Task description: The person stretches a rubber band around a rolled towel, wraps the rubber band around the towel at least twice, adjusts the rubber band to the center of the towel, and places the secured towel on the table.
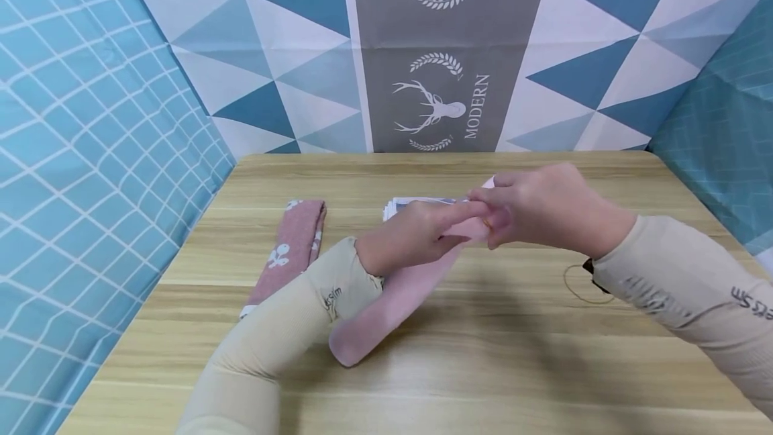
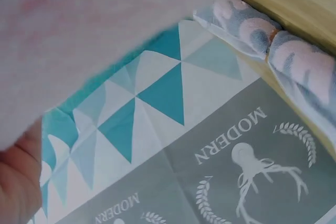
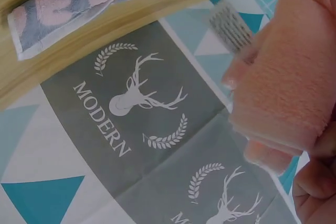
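A pink towel (image 1: 386, 317), folded into a long narrow roll, slants above the table between both hands. My left hand (image 1: 410, 240) grips it near its upper end. Close against it, my right hand (image 1: 543, 210) holds that same end with curled fingers. A thin orange-brown band (image 1: 486, 222) shows at the right fingers; how it loops there is unclear. In the right wrist view the plush pink towel (image 3: 289, 82) has a printed label (image 3: 231, 27) sticking out. The left wrist view is partly covered by the blurred towel.
Behind the hands lies a rolled grey-and-pink towel (image 2: 310, 66) with an elastic band (image 2: 271, 45) around it. A folded mauve towel (image 1: 284, 254) with white prints lies at the left. A loose thin loop (image 1: 574, 291) rests near the right wrist. Patterned cloth backs the wooden table (image 1: 483, 381).
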The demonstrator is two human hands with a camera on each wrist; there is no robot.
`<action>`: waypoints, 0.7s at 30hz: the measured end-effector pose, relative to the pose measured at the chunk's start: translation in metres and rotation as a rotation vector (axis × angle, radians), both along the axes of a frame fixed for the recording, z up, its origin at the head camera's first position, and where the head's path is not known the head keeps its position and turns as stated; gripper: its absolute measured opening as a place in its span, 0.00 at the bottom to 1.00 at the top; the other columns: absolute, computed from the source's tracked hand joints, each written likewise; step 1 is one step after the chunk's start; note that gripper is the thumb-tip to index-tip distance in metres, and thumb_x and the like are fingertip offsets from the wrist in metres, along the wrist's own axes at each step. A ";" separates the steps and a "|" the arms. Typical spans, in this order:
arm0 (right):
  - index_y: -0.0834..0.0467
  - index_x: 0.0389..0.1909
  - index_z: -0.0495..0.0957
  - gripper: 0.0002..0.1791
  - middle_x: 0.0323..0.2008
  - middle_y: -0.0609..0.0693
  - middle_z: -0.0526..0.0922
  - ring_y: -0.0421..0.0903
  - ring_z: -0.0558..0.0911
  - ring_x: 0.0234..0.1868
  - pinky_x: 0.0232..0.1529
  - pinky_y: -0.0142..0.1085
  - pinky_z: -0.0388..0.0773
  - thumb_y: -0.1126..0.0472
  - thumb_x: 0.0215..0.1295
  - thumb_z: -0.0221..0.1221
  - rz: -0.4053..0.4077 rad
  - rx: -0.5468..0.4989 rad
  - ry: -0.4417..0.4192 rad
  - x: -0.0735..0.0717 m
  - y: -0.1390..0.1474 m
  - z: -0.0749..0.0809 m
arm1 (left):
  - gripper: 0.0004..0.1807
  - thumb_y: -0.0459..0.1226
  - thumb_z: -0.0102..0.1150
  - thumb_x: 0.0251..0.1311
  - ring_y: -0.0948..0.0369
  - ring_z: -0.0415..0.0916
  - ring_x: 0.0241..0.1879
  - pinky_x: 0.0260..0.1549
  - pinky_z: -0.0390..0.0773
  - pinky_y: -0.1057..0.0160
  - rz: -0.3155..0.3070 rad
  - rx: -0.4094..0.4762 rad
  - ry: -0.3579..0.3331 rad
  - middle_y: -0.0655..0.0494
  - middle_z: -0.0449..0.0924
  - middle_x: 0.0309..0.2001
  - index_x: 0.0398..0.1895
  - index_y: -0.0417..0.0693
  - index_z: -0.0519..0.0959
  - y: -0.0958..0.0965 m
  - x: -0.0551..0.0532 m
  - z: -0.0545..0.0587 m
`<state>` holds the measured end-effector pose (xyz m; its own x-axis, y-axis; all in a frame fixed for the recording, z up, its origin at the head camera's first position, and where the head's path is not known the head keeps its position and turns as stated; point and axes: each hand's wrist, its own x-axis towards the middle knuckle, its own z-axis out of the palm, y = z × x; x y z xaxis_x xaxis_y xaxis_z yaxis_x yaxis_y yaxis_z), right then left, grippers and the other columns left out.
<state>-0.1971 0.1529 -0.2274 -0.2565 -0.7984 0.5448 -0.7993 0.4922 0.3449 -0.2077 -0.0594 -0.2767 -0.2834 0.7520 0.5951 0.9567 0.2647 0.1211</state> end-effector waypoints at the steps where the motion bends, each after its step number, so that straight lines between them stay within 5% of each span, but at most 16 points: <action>1: 0.50 0.32 0.85 0.30 0.19 0.43 0.75 0.37 0.65 0.11 0.09 0.31 0.52 0.47 0.19 0.81 -0.007 0.013 -0.018 0.000 0.001 0.000 | 0.10 0.28 0.58 0.63 0.65 0.74 0.26 0.30 0.71 0.77 -0.002 -0.009 0.002 0.57 0.83 0.31 0.46 0.43 0.76 0.001 0.000 0.000; 5: 0.51 0.38 0.87 0.36 0.23 0.44 0.78 0.37 0.66 0.11 0.09 0.31 0.55 0.41 0.19 0.81 -0.040 0.058 -0.076 0.001 0.004 0.006 | 0.04 0.28 0.56 0.64 0.66 0.71 0.25 0.30 0.69 0.77 -0.002 -0.028 0.008 0.58 0.77 0.25 0.38 0.45 0.77 0.000 0.000 0.000; 8: 0.51 0.40 0.87 0.40 0.23 0.41 0.76 0.36 0.65 0.13 0.11 0.31 0.57 0.37 0.18 0.79 -0.049 0.040 -0.172 -0.002 0.014 0.016 | 0.04 0.28 0.60 0.61 0.65 0.67 0.25 0.30 0.68 0.75 -0.065 0.039 -0.045 0.57 0.73 0.23 0.35 0.43 0.78 -0.003 0.000 0.001; 11: 0.51 0.45 0.86 0.43 0.23 0.37 0.73 0.33 0.66 0.19 0.15 0.31 0.61 0.34 0.20 0.77 -0.060 0.013 -0.364 -0.009 0.031 0.027 | 0.05 0.24 0.61 0.57 0.65 0.69 0.26 0.30 0.71 0.74 -0.156 0.143 -0.062 0.56 0.75 0.25 0.33 0.41 0.78 -0.006 0.000 0.004; 15: 0.56 0.52 0.83 0.48 0.28 0.38 0.77 0.34 0.70 0.26 0.21 0.30 0.67 0.38 0.22 0.79 -0.041 -0.048 -0.676 -0.019 0.048 0.029 | 0.07 0.22 0.60 0.52 0.65 0.70 0.24 0.29 0.73 0.73 -0.207 0.239 0.005 0.55 0.76 0.24 0.30 0.41 0.78 -0.006 0.001 0.006; 21: 0.55 0.49 0.84 0.42 0.37 0.42 0.84 0.38 0.77 0.32 0.26 0.31 0.73 0.31 0.35 0.71 0.179 -0.260 -1.051 -0.035 0.052 0.002 | 0.10 0.20 0.65 0.42 0.63 0.73 0.21 0.27 0.76 0.70 -0.260 0.369 0.075 0.54 0.78 0.22 0.28 0.38 0.78 -0.004 0.004 0.002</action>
